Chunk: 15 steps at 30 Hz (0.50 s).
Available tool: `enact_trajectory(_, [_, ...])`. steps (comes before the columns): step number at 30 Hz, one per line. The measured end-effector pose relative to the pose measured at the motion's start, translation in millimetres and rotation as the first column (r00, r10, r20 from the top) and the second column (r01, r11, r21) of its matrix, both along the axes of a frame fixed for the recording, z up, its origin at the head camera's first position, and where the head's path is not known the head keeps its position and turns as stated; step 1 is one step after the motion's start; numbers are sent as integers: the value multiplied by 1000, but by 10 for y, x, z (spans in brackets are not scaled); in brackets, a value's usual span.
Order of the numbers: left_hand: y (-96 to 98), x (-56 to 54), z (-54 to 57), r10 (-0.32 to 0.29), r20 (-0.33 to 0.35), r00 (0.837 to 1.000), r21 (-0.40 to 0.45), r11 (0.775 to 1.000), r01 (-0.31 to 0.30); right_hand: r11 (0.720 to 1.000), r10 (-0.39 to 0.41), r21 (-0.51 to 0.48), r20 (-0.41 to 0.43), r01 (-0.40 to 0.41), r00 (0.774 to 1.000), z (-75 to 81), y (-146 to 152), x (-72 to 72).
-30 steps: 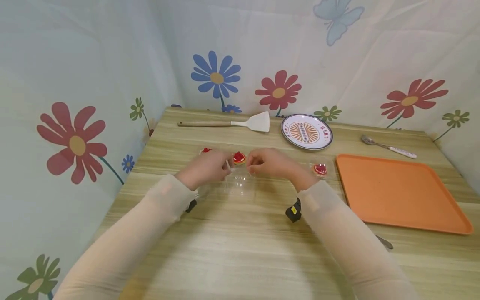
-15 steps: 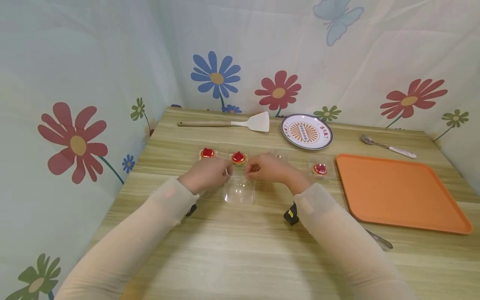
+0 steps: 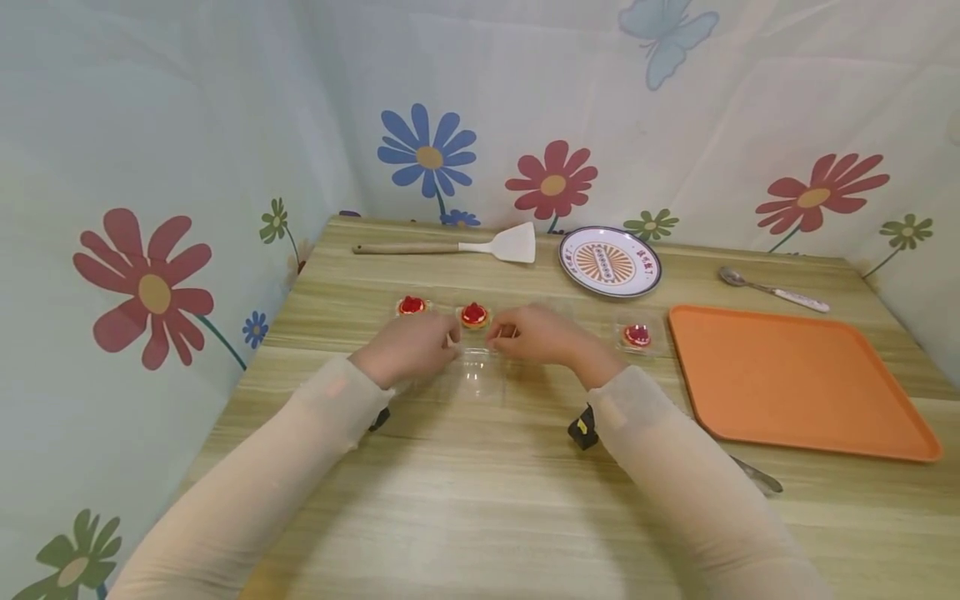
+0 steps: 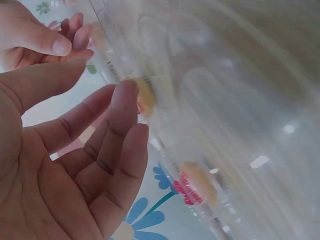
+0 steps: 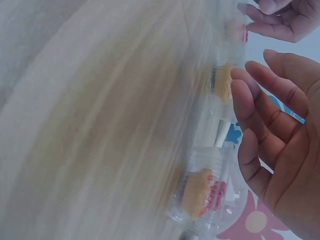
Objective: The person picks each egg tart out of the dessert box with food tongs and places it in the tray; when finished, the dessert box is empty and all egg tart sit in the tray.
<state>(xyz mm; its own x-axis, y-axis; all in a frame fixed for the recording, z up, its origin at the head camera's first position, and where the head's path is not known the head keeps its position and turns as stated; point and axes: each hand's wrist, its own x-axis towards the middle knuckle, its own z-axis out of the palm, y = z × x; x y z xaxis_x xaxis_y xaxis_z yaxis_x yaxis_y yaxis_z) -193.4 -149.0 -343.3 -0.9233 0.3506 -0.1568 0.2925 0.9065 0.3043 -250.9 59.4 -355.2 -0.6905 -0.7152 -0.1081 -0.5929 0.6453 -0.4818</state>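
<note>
Between my hands is a clear plastic box with a small red-topped tart [image 3: 474, 315] at its back and its transparent lid [image 3: 474, 379] folded out toward me. My left hand [image 3: 411, 346] is at the box's left side, thumb and fingers loosely bent and apart in the left wrist view. At the right side is my right hand [image 3: 542, 335], fingers also loosely bent, nothing visible between them. Another tart [image 3: 412, 306] sits behind my left hand. A boxed tart [image 5: 202, 192], largely covered by my right hand in the head view, shows beside it in the right wrist view.
Farther right stands one more boxed tart [image 3: 637, 336], beside an orange tray [image 3: 802, 379]. Along the back lie a white spatula [image 3: 513, 243], a patterned plate [image 3: 610, 262] and a spoon [image 3: 772, 289]. A knife [image 3: 757, 476] pokes out beyond my right forearm.
Both hands have come slightly toward me, uncovering the left tart. The transparent lid has shifted a little in front of the middle tart. The head view has turned slightly.
</note>
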Motion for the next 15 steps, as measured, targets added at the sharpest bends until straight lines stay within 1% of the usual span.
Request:
enact_trajectory(4, [49,-29,40,10,-54,998,-21,1000,-11,999,-40,-17,-48,39,998,48,55,-6])
enact_trajectory(8, [135,-53,101,0,-108,994,-34,999,-4,996,-87,-45,-76,83,993,79,137,-37])
enact_trajectory(10, [189,-66,134,-10,-120,993,-33,999,6,992,-109,-67,-88,103,990,91,184,-53])
enact_trajectory(12, [251,-87,165,-20,-124,992,-33,999,16,989,-132,-84,-120,122,984,97,233,-68])
enact_trajectory(15, [349,-142,192,-36,-115,993,-47,998,31,983,-166,-102,-165,150,972,110,314,-71])
